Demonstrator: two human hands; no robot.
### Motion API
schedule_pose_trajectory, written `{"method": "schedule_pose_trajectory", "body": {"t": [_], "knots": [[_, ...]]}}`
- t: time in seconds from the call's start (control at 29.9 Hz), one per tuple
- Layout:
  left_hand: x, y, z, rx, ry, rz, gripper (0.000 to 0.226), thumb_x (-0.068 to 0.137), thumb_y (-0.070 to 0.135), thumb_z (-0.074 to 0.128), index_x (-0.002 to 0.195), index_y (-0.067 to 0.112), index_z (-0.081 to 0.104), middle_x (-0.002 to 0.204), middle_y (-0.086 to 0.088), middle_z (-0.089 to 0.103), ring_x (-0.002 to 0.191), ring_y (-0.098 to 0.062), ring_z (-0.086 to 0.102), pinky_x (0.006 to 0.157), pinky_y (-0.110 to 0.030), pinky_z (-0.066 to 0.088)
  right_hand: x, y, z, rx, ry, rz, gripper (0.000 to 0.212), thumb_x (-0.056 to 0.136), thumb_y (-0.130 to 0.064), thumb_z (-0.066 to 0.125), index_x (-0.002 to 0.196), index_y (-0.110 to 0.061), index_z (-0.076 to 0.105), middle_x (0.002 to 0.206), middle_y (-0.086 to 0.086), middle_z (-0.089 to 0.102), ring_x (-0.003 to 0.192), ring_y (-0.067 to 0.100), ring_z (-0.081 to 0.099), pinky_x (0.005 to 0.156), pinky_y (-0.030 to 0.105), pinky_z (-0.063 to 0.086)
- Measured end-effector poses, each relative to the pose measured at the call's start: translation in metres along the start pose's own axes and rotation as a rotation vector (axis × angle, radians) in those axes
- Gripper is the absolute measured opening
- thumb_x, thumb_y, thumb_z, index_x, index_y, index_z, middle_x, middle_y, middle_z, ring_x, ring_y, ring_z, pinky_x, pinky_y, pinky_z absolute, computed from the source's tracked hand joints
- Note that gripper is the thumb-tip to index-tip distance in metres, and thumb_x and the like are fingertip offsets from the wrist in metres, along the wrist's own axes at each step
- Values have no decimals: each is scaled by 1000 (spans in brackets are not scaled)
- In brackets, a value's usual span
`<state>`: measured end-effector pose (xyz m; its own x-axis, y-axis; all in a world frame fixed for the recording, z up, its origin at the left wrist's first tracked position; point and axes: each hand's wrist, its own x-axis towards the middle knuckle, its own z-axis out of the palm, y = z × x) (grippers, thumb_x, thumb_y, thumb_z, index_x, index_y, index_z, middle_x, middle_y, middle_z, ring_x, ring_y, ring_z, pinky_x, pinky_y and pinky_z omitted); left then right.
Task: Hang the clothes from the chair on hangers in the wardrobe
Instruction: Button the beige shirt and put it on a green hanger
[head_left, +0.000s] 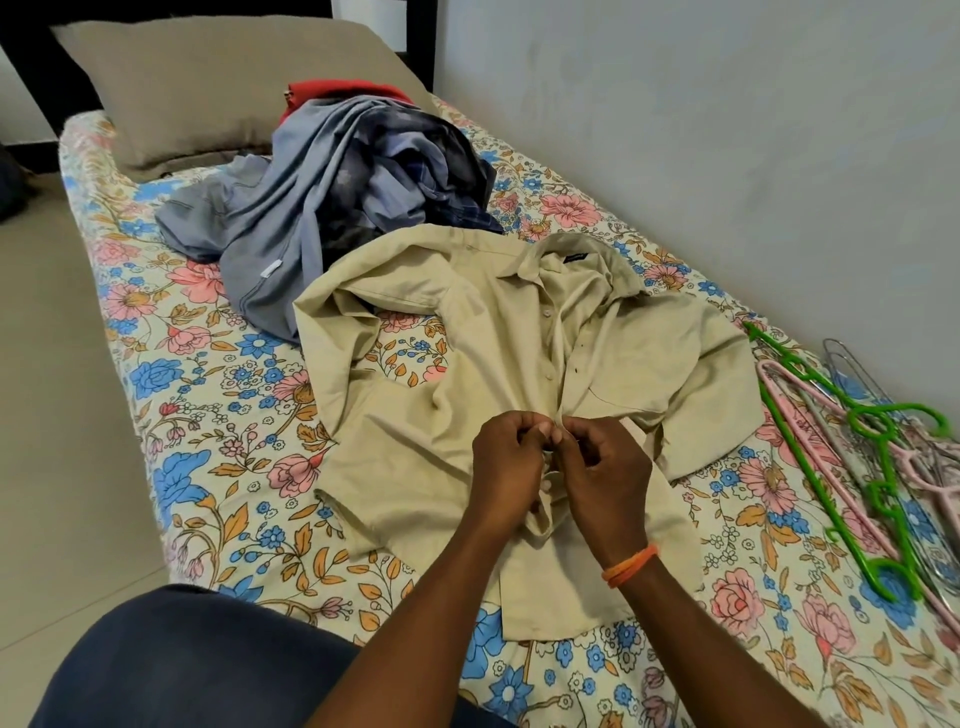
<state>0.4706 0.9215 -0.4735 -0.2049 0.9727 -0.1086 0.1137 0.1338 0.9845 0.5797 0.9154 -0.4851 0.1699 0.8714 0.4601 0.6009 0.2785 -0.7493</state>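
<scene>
Beige cotton shirt (519, 374) lies spread on the near bed (156, 415), limp and light; left hand (506, 462) and right hand (605, 475) pinch its button placket. Best lifted by collar or shoulders.

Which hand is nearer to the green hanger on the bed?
Right. The right hand pinches the beige shirt placket on the side toward the green hanger; the left hand sits just beyond it, farther away.
</scene>
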Motion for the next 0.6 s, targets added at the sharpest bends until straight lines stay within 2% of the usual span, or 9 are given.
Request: {"method": "schedule_pose_trajectory", "body": {"t": [0.17,0.27,0.33,0.53,0.6], "knots": [[2,-1,-2,-48,-20,-2,19,93,13,60,80,12,74,71,4,73,72,-9,70,76,-30,55,-3,1,-2,34,-16,-10,13,84,-4,76,88,-17,74,79,-12,65,75,7,63,67,36,54],[2,-2,-1,-43,-14,-18,16,92,14,61,83,13,75,74,3,74,72,-8,70,71,-24,55,-3,2,-1,150,-9,94,16,83,-4,77,90,-20,75,82,-10,68,76,13,67,69,43,58],[1,-4,0,-58,-4,-49,17,92,14,61,83,13,75,74,2,74,70,-8,70,65,-21,53,-5,2,1,168,-21,111,15,83,-4,77,91,-18,76,83,-7,70,77,13,68,71,42,58],[3,-9,-7,-169,-45,-101,15,90,15,66,80,19,76,76,-4,75,79,-27,72,77,-43,59,-4,4,-2,409,-97,405,15,88,-3,69,95,-11,79,81,5,77,80,23,72,73,37,58],[3,-9,-9,-229,-54,-144,14,89,15,68,80,20,77,78,-8,76,78,-28,72,79,-48,58,-1,2,-4,538,-129,517,13,85,-3,72,96,-7,78,82,12,76,78,29,72,69,38,59]]}}
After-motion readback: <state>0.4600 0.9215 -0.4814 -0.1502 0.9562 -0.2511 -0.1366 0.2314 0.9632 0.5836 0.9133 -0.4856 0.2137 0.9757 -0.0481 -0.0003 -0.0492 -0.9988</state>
